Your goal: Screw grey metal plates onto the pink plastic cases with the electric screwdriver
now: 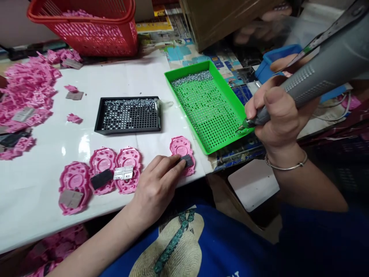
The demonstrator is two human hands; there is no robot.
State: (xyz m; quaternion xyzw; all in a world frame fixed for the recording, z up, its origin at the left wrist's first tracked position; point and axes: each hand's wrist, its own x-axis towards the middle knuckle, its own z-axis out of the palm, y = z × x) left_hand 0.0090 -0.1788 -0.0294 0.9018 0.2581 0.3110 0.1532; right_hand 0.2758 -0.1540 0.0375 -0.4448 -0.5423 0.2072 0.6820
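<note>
My right hand [281, 111] is wrapped round a grey electric screwdriver [314, 69], its tip pointing down over the near right corner of a green perforated tray [206, 148] of small screws. At the table's front edge, the fingers of my left hand [158, 184] press on a dark flat piece [188, 160] lying on a pink plastic shell [180, 144]. To the left of that hand lie more pink shells: one with a metallic plate [123, 173], one with a black piece [102, 179], one with a grey piece [70, 198].
A black perforated tray [128, 132] of screws sits mid-table. Pink parts are heaped [29, 88] at the left. Behind stand a red basket [86, 38] and a cardboard box [221, 19]; a blue bin [268, 61] is at the right. Another person's hand shows blurred at the back.
</note>
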